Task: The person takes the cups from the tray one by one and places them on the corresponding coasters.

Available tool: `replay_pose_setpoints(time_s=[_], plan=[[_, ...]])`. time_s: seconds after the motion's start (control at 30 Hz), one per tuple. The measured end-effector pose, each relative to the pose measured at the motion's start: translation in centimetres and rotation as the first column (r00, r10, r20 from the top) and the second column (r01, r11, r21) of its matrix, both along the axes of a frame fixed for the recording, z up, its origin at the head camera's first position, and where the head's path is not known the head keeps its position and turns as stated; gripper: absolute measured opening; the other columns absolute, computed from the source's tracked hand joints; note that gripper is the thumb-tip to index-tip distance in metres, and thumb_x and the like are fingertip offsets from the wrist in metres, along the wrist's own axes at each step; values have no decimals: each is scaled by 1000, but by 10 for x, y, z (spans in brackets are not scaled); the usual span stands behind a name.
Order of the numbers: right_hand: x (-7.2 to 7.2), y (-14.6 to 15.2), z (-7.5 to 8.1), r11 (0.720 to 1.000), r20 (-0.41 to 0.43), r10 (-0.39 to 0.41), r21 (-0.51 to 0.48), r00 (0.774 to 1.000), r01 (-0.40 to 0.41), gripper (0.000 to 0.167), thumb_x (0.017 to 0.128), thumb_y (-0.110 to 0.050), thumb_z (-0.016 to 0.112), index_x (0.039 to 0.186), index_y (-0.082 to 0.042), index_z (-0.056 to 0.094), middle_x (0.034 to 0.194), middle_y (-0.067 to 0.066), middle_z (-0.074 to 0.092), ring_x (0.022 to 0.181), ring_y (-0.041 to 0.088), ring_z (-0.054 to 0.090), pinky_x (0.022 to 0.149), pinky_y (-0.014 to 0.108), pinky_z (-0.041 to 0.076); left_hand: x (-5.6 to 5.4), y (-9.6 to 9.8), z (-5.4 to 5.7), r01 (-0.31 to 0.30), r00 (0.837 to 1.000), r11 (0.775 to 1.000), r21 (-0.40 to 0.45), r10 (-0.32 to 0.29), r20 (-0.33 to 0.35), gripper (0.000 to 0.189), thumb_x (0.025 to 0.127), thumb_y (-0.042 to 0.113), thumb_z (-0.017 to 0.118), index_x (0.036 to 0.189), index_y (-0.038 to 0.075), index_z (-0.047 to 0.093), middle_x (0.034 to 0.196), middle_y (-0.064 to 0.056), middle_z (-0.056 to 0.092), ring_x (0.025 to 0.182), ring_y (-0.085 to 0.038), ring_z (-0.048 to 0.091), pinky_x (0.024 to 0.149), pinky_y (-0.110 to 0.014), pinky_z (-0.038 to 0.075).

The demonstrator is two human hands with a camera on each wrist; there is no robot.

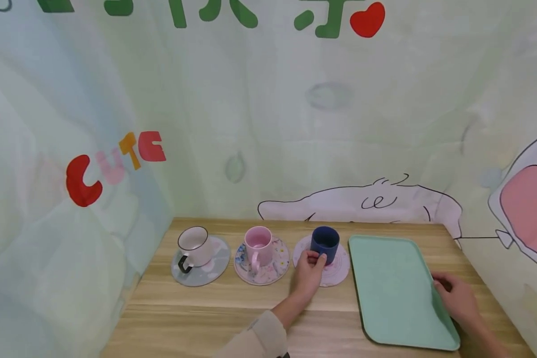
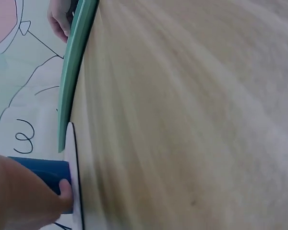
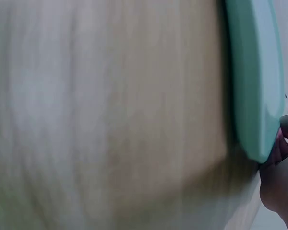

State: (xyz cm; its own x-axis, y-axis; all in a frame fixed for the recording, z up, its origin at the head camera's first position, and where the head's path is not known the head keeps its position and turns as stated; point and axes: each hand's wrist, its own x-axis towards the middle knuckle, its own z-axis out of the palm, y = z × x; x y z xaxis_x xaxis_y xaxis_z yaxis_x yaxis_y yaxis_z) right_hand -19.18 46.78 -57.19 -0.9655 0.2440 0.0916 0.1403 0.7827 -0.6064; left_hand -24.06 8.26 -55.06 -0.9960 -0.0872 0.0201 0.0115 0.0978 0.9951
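Observation:
My left hand (image 1: 309, 276) holds a dark blue cup (image 1: 325, 239), thumb against its near side. The cup stands upright on a round pale pink coaster (image 1: 338, 271); in the left wrist view the blue cup (image 2: 41, 167) is partly hidden by the hand. At the right, my right hand (image 1: 458, 298) grips the long right edge of a mint green tray (image 1: 394, 293). The right wrist view has the fingers (image 3: 281, 148) at the rim of the tray (image 3: 259, 96); the fingertips are partly hidden.
Left of the blue cup, a pink mug (image 1: 258, 244) stands on a floral coaster (image 1: 279, 266). Farther left, a white mug (image 1: 195, 247) with black rim and handle stands on a grey-blue coaster (image 1: 221, 253). The wooden table (image 1: 197, 318) meets a printed cloth backdrop (image 1: 206, 124).

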Motion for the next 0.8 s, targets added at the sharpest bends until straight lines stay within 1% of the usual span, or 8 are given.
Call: replay_pose_setpoints(time_s=[0.1,0.2,0.27,0.33,0.4,0.53,0.67,0.8], plan=[[-2,-4,4,1000,8,19,9,1000,-19,32,106,-8,57,130,13,62,114,29,68,103,41,63,75,34,47,3,-5,7,-19,999,996,-90,17,-28,21,99,19,72,110,5,61,98,-3,65,88,-13,62,83,-32,54],[-5,-5,13,998,43,55,-10,998,-55,43,107,-14,57,134,19,52,111,31,66,102,44,64,73,33,49,4,-15,18,37,998,983,-180,-47,-52,27,99,16,72,116,-1,58,105,-11,64,95,-20,62,89,-39,55],[-8,-6,20,996,78,83,-27,994,-81,52,108,-19,56,137,23,44,112,35,64,105,49,63,74,35,52,3,-25,28,100,994,966,-239,-107,-18,36,100,19,71,124,-3,56,113,-15,63,103,-25,61,97,-43,53],[-11,-8,28,994,113,106,-36,988,-103,60,109,-24,56,140,25,37,115,39,61,109,53,61,77,42,55,1,-36,38,170,985,938,-302,-175,13,47,102,24,70,134,-5,53,123,-20,61,112,-32,60,104,-49,51],[-14,-12,35,992,140,127,-31,982,-124,65,110,-27,55,142,26,33,120,43,58,113,57,59,82,52,56,-1,-47,46,240,970,901,-361,-235,56,58,102,32,69,144,-4,49,135,-23,58,123,-36,58,110,-54,47],[-19,-21,46,984,163,172,7,971,-176,69,111,-31,55,143,25,33,126,47,54,118,61,57,89,63,54,-5,-64,57,342,936,816,-465,-338,95,77,99,42,73,155,0,43,151,-23,50,136,-41,54,114,-61,43],[-21,-32,56,968,160,237,40,958,-246,71,110,-37,57,145,21,38,129,45,56,120,59,57,90,64,53,-8,-74,65,383,912,752,-537,-399,92,87,93,47,78,159,6,41,156,-22,46,138,-41,53,112,-62,44],[-23,-46,69,949,138,298,60,945,-308,75,107,-42,62,147,17,40,132,43,57,122,57,57,93,66,51,-11,-79,76,404,893,711,-576,-442,82,91,91,52,79,162,11,39,159,-20,44,140,-39,52,112,-61,45]])
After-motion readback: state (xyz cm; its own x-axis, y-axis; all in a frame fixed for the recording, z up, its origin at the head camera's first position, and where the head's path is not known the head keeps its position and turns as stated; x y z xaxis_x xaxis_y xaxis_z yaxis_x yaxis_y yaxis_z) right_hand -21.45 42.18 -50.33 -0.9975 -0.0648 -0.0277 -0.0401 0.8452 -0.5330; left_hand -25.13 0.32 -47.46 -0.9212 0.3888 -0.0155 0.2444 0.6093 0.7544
